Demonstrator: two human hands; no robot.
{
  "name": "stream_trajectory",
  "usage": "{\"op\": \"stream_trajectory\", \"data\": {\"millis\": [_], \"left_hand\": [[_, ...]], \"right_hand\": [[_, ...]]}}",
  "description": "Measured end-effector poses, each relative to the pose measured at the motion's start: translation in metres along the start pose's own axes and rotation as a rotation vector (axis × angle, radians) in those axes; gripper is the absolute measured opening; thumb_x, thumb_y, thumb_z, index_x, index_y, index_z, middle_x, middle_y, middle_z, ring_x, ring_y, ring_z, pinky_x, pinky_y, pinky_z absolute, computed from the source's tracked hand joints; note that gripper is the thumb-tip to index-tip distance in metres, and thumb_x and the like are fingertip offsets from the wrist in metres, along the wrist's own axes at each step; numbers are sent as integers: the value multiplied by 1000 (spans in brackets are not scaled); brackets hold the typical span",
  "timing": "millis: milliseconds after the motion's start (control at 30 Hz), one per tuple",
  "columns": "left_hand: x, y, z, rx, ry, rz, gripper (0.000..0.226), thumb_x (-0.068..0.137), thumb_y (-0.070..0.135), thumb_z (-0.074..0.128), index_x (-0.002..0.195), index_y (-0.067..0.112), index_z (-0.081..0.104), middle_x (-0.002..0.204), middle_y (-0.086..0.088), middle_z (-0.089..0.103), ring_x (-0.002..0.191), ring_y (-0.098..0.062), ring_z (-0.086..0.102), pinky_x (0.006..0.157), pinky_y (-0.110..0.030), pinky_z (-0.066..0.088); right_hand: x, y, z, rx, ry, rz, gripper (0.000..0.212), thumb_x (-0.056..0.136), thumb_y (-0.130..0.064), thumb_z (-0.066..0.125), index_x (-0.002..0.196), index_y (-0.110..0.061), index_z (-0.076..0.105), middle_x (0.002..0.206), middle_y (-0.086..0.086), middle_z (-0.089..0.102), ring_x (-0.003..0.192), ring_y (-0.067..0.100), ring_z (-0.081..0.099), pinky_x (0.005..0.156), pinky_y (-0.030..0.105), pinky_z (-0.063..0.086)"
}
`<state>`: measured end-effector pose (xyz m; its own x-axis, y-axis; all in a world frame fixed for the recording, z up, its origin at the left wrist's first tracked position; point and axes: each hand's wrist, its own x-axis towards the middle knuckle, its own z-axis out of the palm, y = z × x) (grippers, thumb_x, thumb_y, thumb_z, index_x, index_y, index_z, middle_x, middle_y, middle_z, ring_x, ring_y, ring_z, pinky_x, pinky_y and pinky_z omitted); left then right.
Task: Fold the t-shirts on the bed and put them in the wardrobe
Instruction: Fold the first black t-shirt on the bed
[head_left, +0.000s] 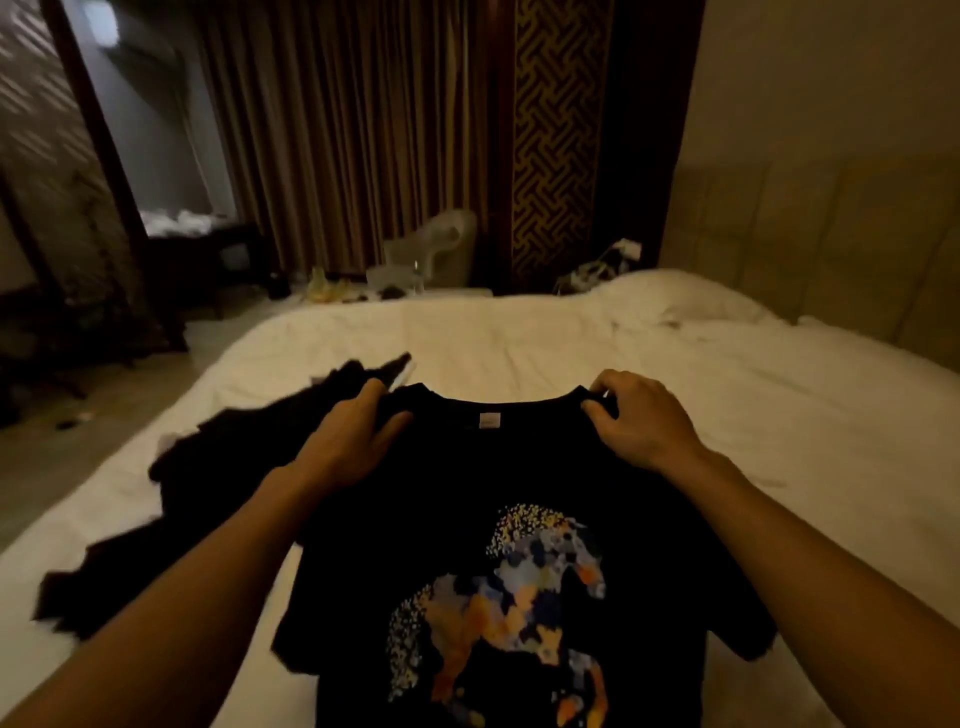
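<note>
A black t-shirt (483, 483) with a colourful horse print lies front up on the white bed (519, 338), its collar pointing away from me. My left hand (348, 441) grips the left shoulder beside the collar. My right hand (644, 421) pinches the right shoulder at the collar's other end. More dark clothing (208, 478) lies crumpled on the bed to the left, partly under my left arm.
A padded headboard (831, 249) runs along the right. Beyond the bed's far edge stand brown curtains (337, 130), a white chair (441, 249) and clutter on the floor (332, 286). The floor and dark furniture (78, 312) lie to the left.
</note>
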<state>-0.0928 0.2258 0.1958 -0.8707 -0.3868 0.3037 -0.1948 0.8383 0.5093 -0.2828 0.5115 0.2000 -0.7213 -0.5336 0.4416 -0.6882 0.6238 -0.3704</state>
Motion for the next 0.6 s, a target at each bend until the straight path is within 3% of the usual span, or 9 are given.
{"op": "stream_trajectory", "data": {"millis": [100,333,600], "left_hand": [[15,-44,61,-9,-54,-63,25,98,37,58,101,17,45,85,1,59,76,-19,59,69,-40,48],[73,-109,150,35,-167,-232,23,99,41,54,109,21,45,98,-1,62,84,-18,63,77,-40,55],[153,-151,202,108,-92,-232,24,100,38,53,111,19,45,101,-4,60,87,-21,62,76,-43,55]], "right_hand": [[6,31,70,-9,-108,49,14,94,-38,59,98,-25,61,101,3,65,94,27,60,77,39,51],[45,86,185,-45,-227,93,16,95,-37,55,103,-24,61,103,1,64,97,26,59,77,40,50],[118,128,252,-93,-155,60,17,97,-34,53,104,-20,59,102,6,63,97,31,57,78,44,50]]}}
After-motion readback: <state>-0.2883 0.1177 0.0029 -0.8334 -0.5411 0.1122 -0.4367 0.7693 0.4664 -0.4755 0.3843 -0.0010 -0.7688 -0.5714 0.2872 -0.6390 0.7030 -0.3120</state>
